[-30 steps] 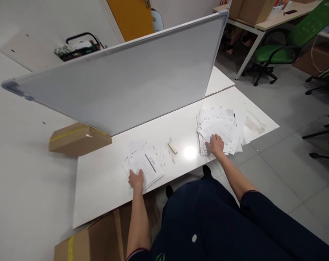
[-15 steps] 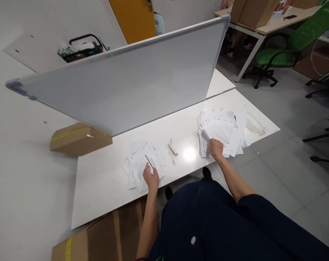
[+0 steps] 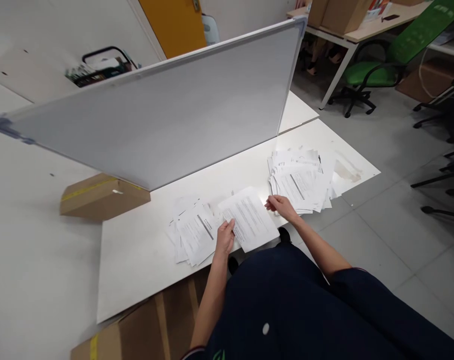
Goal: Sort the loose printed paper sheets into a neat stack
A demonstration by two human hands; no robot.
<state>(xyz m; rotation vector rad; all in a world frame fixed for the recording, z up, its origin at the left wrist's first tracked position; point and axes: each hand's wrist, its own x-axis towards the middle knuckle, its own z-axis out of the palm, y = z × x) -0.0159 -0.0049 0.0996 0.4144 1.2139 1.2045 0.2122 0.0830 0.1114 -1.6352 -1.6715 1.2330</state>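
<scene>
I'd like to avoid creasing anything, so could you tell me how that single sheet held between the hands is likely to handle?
The sheet is probably floppy: thin printed paper, held at both edges by the left hand and right hand. It looks light, and would likely slide easily on the smooth table.

The sheet (image 3: 250,218) covers the table (image 3: 136,250) between both piles. Its print is too small to read. The whiteboard (image 3: 155,110) hides the wall behind; its left corner is cut off.

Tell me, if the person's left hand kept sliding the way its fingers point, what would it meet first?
The left hand points up-table. Past the printed white sheet it grips, probably the tilted grey whiteboard, though depth is unclear.
</scene>
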